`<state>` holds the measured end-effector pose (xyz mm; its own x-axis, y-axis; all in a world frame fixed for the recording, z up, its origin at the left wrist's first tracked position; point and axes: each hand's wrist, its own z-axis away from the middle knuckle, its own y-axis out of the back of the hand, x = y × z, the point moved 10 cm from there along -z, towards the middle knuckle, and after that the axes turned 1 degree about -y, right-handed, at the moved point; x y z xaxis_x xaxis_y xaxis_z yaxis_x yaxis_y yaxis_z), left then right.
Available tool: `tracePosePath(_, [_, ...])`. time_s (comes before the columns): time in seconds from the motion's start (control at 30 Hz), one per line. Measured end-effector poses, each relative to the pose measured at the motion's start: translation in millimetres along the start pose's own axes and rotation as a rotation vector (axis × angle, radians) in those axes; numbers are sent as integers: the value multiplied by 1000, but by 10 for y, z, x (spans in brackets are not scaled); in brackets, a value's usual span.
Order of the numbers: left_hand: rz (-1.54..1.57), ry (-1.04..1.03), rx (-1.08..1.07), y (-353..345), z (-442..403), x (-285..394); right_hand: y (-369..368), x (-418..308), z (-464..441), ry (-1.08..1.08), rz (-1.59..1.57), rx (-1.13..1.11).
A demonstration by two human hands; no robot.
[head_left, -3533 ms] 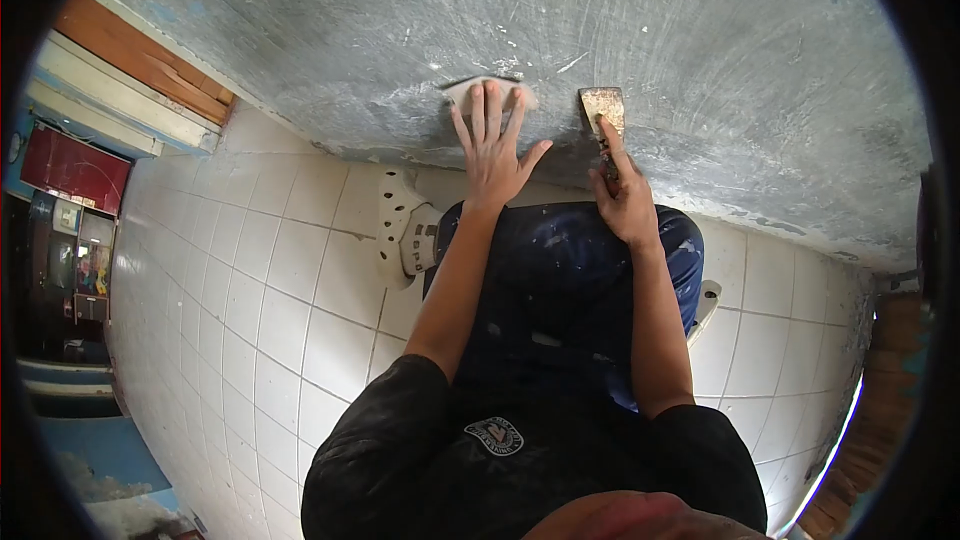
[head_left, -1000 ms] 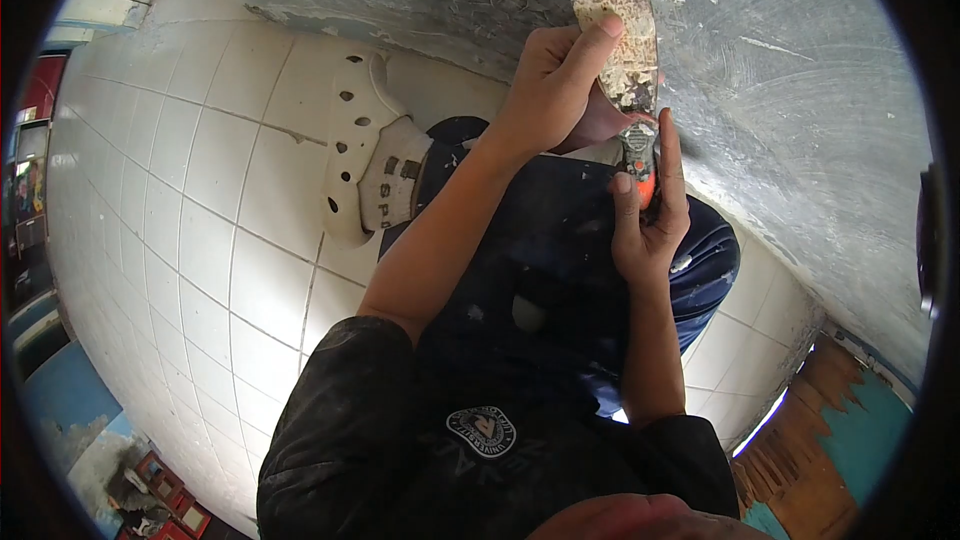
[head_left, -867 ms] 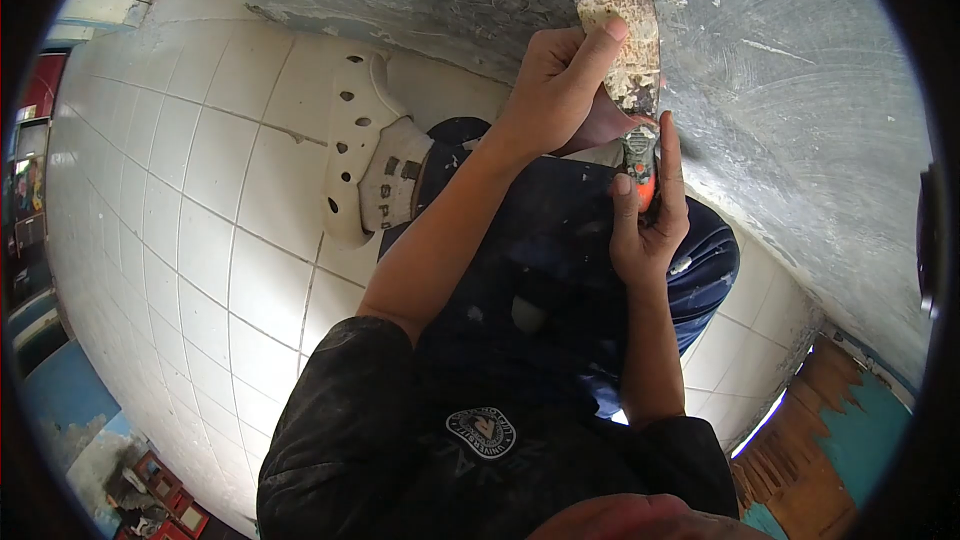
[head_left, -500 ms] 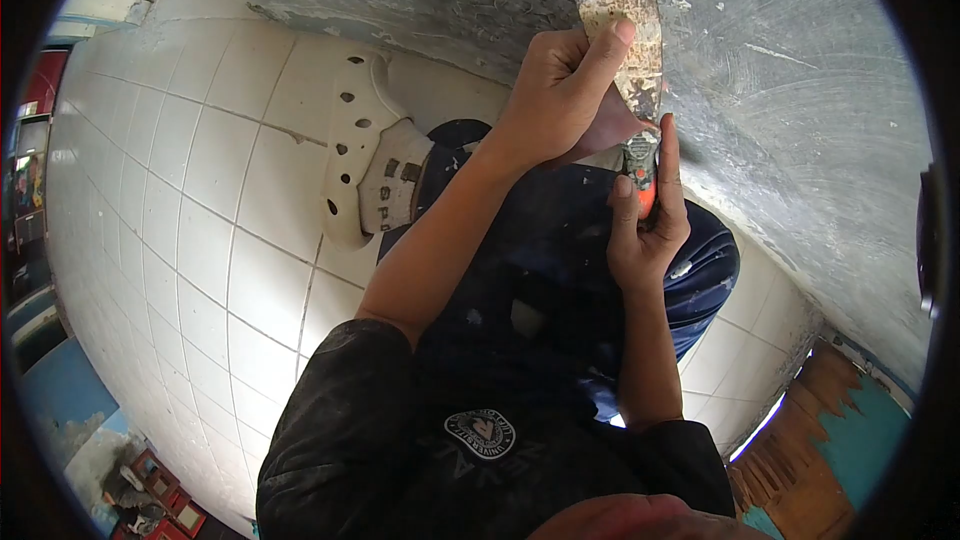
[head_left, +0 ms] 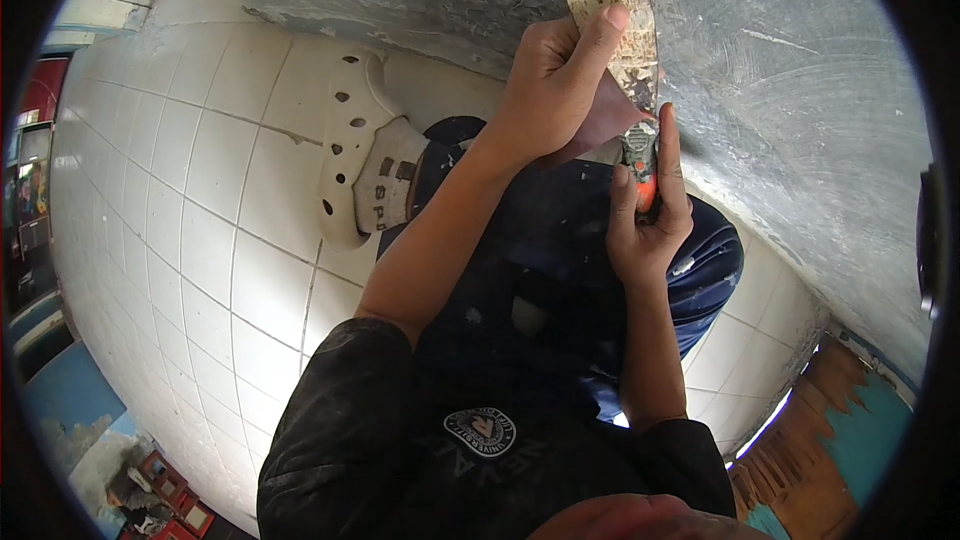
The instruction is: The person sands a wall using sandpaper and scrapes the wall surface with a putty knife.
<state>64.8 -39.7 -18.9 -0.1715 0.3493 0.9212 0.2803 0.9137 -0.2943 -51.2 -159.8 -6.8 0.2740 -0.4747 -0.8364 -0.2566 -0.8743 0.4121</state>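
Observation:
A putty knife with a wide, paint-crusted blade is held up in front of the grey wall. My right hand is closed on its black and orange handle, index finger stretched along the side. My left hand pinches a folded reddish-brown sheet of sandpaper at the blade, thumb pressed on the blade's face. The other left fingers are hidden behind the sheet and blade.
The rough grey wall rises close ahead and on the right. White floor tiles spread to the left. A cream clog is on my foot. A worn brown and turquoise board stands at lower right.
Both hands and the putty knife have shifted slightly up, with the blade a little farther left. The grips look the same.

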Motion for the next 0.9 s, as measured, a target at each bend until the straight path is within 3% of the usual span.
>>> tracePosePath(0.2, [2,-13,-21,-39,-3,25,16,135,-10,-110,-176,-2])
tracePosePath(0.27, [47,-49,57,11,-18,11,39,86,-22,-24,-45,19])
tracePosePath(0.4, [-29,-17,-18,-21,-10,-25,34,101,-42,-48,-79,-2])
tracePosePath(0.67, [36,-71,66,25,-32,-42,35,16,-107,86,-26,33])
tracePosePath(0.9, [49,-70,102,12,-25,24,20,36,-104,64,-37,10])
